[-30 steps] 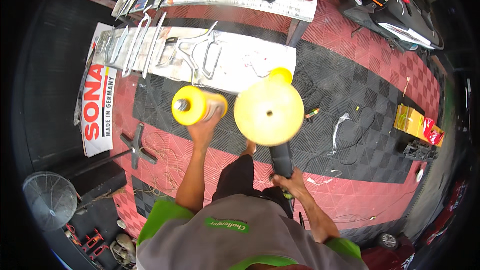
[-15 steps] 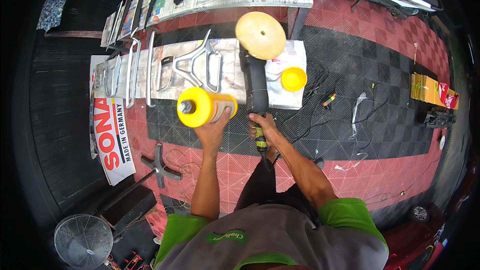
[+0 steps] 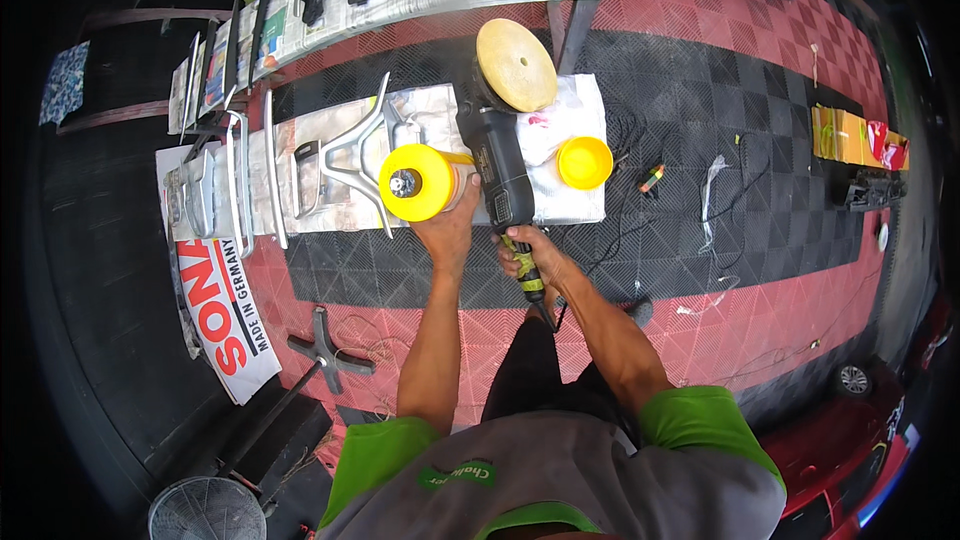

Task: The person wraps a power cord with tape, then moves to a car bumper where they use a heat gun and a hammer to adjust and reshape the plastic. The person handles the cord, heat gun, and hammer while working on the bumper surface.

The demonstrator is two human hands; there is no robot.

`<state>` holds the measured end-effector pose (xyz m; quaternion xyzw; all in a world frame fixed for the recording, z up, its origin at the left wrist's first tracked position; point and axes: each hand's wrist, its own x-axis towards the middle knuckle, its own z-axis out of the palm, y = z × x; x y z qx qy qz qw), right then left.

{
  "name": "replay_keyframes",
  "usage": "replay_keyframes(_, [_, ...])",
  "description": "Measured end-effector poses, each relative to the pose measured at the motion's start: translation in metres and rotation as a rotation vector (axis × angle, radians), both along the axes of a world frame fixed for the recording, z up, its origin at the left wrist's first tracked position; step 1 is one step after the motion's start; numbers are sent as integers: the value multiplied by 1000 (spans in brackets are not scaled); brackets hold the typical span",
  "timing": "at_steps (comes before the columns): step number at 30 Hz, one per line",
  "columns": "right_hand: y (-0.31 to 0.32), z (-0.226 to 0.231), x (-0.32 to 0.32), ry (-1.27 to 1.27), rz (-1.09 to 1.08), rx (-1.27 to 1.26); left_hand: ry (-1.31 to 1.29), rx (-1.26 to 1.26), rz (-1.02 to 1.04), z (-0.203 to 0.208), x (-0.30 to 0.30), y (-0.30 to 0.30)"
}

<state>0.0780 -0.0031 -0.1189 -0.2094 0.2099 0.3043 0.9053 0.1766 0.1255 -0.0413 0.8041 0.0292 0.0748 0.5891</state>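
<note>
One bottle (image 3: 425,198) in left fingers (image 3: 468,197) — yellow cup (image 3: 585,178), contents unclear.

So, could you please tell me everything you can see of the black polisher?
The black polisher has a long, plastic-looking body, yellow-green tape on its handle and a round, tan, foam-like pad with a dark centre hole. The right hand grips the taped handle; the pad end points forward, and the body shows against the nearer bench.

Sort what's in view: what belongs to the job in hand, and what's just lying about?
Likely part of the job:
yellow bottle (left hand)
polisher (right hand)
yellow tub, silver trim pieces (near bench)

Seemingly just lying about:
fan
sign board
yellow box
white strip
</note>
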Motion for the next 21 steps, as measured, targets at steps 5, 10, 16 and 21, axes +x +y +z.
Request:
replay_keyframes(5, [-1, -1, -2, -39, -17, 27, -30, -29, 25, -3, 1, -4])
replay_keyframes(10, [-9, -4, -6, -58, 67, 21, 30, 42, -17, -17, -8, 1])
replay_keyframes(16, [-36, 10, -30, -86, 294, -306, 77, 124, 42, -44, -18, -4])
replay_keyframes(21, [-49, -9, -36, -262, 470, -495, 86, -121, 121, -34, -19, -19])
